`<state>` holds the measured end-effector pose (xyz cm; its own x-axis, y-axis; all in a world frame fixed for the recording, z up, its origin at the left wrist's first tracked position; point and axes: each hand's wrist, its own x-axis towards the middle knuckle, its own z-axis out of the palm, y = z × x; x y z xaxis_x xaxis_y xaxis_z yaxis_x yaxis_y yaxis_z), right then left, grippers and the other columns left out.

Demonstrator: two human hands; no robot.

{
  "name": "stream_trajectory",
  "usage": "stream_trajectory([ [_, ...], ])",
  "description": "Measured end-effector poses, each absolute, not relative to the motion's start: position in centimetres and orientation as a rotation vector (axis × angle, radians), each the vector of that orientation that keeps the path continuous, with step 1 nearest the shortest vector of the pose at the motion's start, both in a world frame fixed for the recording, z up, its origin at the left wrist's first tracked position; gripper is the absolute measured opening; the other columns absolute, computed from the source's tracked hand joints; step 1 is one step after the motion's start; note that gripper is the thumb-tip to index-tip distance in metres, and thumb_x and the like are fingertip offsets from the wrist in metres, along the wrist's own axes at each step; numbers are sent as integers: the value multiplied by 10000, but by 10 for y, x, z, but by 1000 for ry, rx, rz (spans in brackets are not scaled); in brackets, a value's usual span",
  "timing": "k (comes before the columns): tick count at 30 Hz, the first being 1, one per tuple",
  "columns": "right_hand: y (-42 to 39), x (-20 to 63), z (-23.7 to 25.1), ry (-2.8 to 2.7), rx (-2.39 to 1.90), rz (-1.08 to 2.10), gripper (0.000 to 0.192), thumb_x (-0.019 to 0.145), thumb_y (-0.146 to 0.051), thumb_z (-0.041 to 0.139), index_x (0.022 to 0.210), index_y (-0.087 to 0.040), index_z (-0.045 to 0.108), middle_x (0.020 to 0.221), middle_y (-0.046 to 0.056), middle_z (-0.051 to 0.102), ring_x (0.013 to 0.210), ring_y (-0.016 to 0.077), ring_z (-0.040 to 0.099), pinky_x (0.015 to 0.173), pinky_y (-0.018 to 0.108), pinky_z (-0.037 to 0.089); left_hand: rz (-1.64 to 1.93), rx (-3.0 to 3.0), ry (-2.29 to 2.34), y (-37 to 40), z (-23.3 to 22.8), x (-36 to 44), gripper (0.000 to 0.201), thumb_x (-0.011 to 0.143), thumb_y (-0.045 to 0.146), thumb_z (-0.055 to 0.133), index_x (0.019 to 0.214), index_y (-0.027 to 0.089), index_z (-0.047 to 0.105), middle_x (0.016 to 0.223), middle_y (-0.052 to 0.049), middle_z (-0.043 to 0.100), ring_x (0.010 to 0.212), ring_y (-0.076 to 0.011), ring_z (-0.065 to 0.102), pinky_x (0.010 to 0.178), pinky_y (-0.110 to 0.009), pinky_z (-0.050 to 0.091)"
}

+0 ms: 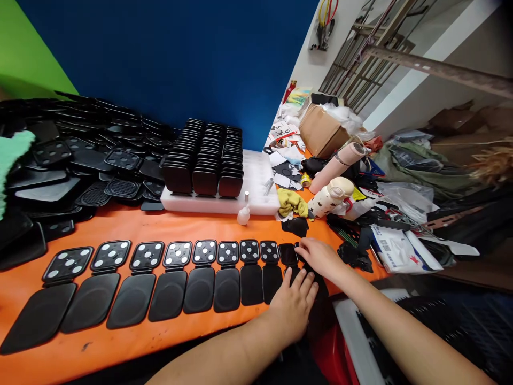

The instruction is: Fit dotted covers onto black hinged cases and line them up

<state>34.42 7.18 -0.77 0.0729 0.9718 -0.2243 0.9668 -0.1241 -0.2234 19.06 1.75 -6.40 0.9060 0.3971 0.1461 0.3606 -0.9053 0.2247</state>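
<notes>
On the orange table lies a row of black hinged pieces, each a small square frame with five white dots (111,255) joined to a larger flat panel (93,302). At the row's right end, one square (288,254) shows a plain dark face without dots. My left hand (294,299) lies palm down over the panels there, fingers spread. Just beyond it, my right hand (320,256) has its fingers bent and drawn together at the edge of a black piece beside the plain square; its fingertips partly hide that piece.
Black pieces stand in three rows in a white foam block (260,198), with a small white bottle (243,215) before it. A heap of loose black pieces (52,160) fills the left. A yellow cloth (292,202), a pink bottle (339,166) and a cream bottle (331,198) stand right.
</notes>
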Motion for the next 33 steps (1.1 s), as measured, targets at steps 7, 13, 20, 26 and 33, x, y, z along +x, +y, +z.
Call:
stream_trajectory([
  [7,11,368,-23,-2285,-2141,509,492,806,-105,345,1269,-161,500,1376,77,440,1266,178,393,1057,372,315,281,2858,574,17,-67,192,652,827,367,425,1401,94,280,1482,-88,249,1346,-281,188,1078,-539,117],
  [13,27,369,-26,-2459,-2130,497,544,747,-77,395,1280,-127,494,1371,122,417,1260,215,402,1071,461,267,243,2837,532,20,-62,191,688,820,424,441,1402,94,278,1486,-90,235,1353,-290,159,1084,-538,91],
  [20,41,356,-21,-2366,-2178,444,500,739,-67,416,1219,-68,554,1334,167,452,1213,262,459,1051,435,303,200,2749,465,23,-58,187,747,804,428,473,1406,53,239,1479,-142,235,1362,-304,128,1089,-545,50],
  [26,60,364,-9,-2124,-2225,343,369,848,-161,363,1093,-179,638,1120,64,647,1035,187,588,919,298,428,394,2212,522,30,-8,171,505,820,381,521,1290,209,460,1423,-103,369,1312,-283,286,1070,-507,196],
  [33,114,374,-21,-1912,-2334,326,358,831,-369,521,1128,-176,579,1139,98,581,991,210,575,843,281,418,502,1568,368,18,96,61,366,878,492,429,958,232,673,875,-49,669,823,-189,629,715,-295,507],
])
